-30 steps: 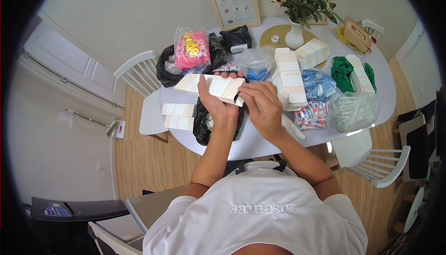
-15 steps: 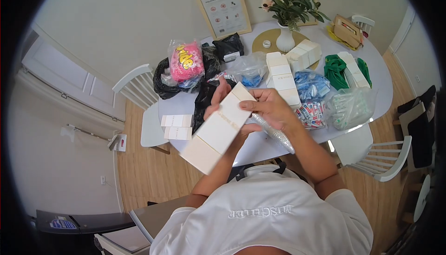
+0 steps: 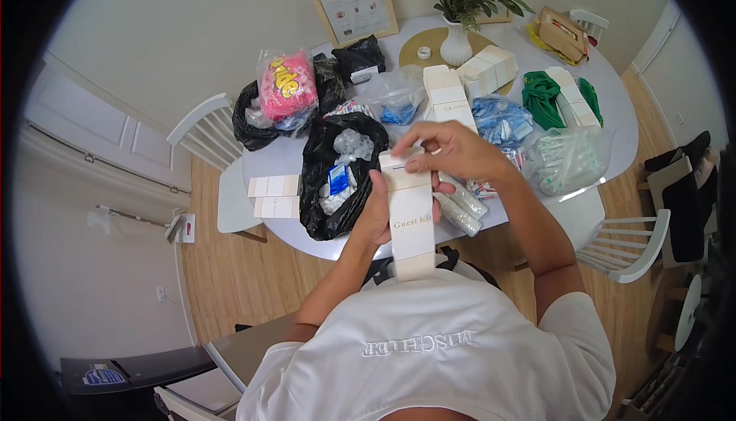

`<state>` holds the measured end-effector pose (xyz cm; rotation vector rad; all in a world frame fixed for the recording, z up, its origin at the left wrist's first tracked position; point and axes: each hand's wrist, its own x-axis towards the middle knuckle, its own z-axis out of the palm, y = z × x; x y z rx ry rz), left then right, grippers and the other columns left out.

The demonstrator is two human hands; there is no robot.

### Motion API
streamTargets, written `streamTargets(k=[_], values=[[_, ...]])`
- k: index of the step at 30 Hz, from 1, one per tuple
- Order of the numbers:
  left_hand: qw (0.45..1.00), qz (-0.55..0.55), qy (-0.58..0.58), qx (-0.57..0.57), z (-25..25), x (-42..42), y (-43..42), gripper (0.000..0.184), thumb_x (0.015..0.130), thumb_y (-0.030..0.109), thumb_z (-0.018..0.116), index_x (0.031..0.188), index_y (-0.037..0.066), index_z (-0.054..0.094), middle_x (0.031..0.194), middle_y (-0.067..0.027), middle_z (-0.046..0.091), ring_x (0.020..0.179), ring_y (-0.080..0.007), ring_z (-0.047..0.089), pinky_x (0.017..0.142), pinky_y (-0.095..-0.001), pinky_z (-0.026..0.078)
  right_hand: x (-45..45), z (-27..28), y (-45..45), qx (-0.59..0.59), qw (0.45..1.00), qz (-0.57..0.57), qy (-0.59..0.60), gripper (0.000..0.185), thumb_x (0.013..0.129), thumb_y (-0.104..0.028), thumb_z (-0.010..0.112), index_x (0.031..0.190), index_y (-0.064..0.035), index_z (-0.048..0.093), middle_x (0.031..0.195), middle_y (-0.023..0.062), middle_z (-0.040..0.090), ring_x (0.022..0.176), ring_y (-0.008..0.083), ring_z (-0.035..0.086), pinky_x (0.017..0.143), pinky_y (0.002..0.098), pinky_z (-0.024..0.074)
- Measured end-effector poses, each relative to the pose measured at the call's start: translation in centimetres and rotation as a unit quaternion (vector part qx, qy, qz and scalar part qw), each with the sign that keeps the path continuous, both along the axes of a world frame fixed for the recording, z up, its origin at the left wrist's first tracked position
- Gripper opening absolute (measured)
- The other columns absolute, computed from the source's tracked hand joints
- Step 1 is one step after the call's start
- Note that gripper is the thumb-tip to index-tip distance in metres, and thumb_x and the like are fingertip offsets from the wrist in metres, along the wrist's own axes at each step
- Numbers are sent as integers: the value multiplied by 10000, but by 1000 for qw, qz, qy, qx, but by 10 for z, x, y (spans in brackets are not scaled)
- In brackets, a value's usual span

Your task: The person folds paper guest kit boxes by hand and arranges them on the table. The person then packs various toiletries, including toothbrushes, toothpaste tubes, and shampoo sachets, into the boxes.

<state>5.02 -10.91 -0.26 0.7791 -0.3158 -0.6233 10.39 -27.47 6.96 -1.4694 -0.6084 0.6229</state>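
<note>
A long white guest kit box (image 3: pixel 412 225) with "Guest Kit" in gold letters stands lengthwise in front of my chest. My left hand (image 3: pixel 376 212) is wrapped around its left side, the thumb along the edge. At the far end my right hand (image 3: pixel 452 151) is bent over the top flap, thumb and fingers pinching there; part of the flap is hidden. Beyond my left hand lies an open black plastic bag (image 3: pixel 313 191) with clear-wrapped and blue packets inside. Close to my right hand, rolls in clear bubbly wrap (image 3: pixel 461 208) lie near the table edge.
Two small white boxes (image 3: pixel 274 206) lie at the table's left. Stacked white cartons (image 3: pixel 446 93), a bag of blue packets (image 3: pixel 502 120), a clear bag with green-white items (image 3: pixel 571 159) and a vase (image 3: pixel 457 45) stand farther back. White chairs (image 3: pixel 636 256) flank the table.
The guest kit box has turned from a slant to nearly upright in view. My right hand has shifted to its far end flap. The open black bag's contents now show.
</note>
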Motion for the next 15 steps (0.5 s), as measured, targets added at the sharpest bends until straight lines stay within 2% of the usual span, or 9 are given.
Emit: streamTargets(k=[3,5,7,10,15], values=[[999,-10,-4,-30,-6,-9,2,1032,633,846,277,1241,21,397,1014,-175,594,723,-204,624,575,-293,518,-1,2,-6,57,997,-34,-28,301,778,-46,660,1065,0,581,882,47,590,663,54,562,550,183,472],[1000,1,7,-21,-3,-13,1,1008,652,838,269,1229,24,412,966,-155,608,711,-199,622,566,-284,512,-4,6,-8,43,998,-43,-14,276,772,-43,665,1038,8,611,834,51,622,638,53,558,556,186,468],[1000,0,14,-26,-7,-14,1,990,671,829,269,1225,22,418,935,-140,612,714,-198,622,578,-292,517,-8,11,-9,-63,996,-52,-37,243,757,-44,679,992,9,646,798,58,647,635,50,554,556,191,464],[999,-1,35,-29,-9,-16,2,985,680,822,281,1228,14,415,905,-132,614,710,-195,622,592,-297,523,-13,11,-7,-60,995,-51,-60,203,747,-54,690,941,5,673,780,66,664,622,49,551,556,192,458],[998,5,59,-32,-8,-20,2,976,687,815,291,1211,4,423,892,-131,614,703,-202,623,610,-307,527,-15,5,-4,-63,995,-69,-42,210,754,-63,683,953,1,672,780,68,668,622,52,554,563,192,457]])
